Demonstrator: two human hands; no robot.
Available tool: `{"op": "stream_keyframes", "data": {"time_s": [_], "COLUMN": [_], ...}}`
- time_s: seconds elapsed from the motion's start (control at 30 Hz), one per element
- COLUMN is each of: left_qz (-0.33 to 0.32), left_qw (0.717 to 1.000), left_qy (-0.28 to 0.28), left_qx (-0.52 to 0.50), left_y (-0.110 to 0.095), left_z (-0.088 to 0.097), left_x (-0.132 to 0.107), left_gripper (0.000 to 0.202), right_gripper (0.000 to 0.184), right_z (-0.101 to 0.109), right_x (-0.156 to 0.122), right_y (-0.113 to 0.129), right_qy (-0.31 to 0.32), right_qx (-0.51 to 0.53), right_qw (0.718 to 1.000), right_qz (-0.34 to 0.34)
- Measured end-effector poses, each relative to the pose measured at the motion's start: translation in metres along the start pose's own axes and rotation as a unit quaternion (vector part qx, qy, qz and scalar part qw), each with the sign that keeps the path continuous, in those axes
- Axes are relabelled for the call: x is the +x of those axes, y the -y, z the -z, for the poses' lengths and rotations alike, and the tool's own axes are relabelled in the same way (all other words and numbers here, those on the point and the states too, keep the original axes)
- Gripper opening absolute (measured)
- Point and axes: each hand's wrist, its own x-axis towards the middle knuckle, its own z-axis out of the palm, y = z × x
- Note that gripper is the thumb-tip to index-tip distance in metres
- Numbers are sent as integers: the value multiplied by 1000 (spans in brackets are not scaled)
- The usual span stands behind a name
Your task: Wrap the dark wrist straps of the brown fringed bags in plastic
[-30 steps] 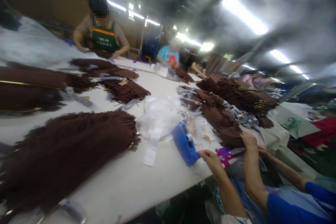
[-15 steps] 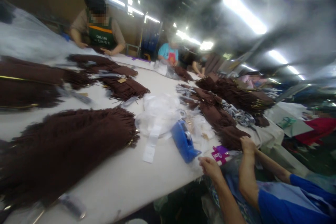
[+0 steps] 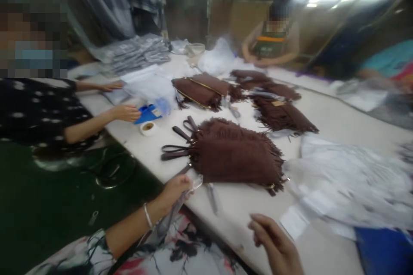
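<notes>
My left hand (image 3: 177, 191), with a silver bangle at the wrist, is closed on a dark strap (image 3: 174, 215) at the table's near edge. Some clear plastic shows at its fingertips. Just beyond lies a stack of brown fringed bags (image 3: 232, 157), with dark strap loops (image 3: 176, 151) sticking out on its left side. Another strap, wrapped in something greyish (image 3: 212, 199), hangs down in front of the stack. My right hand (image 3: 274, 240) hovers over the table at lower right, fingers loosely bent and apart, holding nothing I can see.
More brown fringed bags (image 3: 201, 90) lie farther back. White plastic sheets (image 3: 351, 180) and a blue tape dispenser (image 3: 383, 249) are at right. At left, a co-worker's hand (image 3: 127, 112) is by a blue dispenser (image 3: 148, 114) and a tape roll (image 3: 147, 128). Another person sits across the table.
My view has swung left. Both my hands and the co-worker in the dotted top have come into view; the worker in blue at right has left it.
</notes>
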Motion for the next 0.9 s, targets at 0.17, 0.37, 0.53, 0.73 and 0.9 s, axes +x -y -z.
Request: {"op": "stream_keyframes", "data": {"time_s": [0.17, 0.37, 0.53, 0.73, 0.9], "left_qz": [-9, -18, -63, -87, -71], "left_qw": [999, 999, 997, 994, 996], "left_qy": [23, 30, 37, 48, 43], "left_qx": [-41, -36, -24, -38, -34], "left_y": [8, 10, 13, 13, 13], "left_z": [-1, 6, 8, 7, 5], "left_x": [3, 6, 8, 5, -2], "left_gripper": [19, 20, 14, 11, 8], "right_gripper": [25, 27, 32, 31, 28], "right_z": [-132, -162, -167, -172, -170], "right_x": [37, 61, 63, 63, 58], "right_y": [47, 45, 50, 42, 46], "right_qy": [171, 194, 177, 174, 175], "right_qx": [60, -47, -102, -119, -140], "right_qw": [981, 971, 965, 959, 958], "right_qz": [74, 132, 166, 188, 180]}}
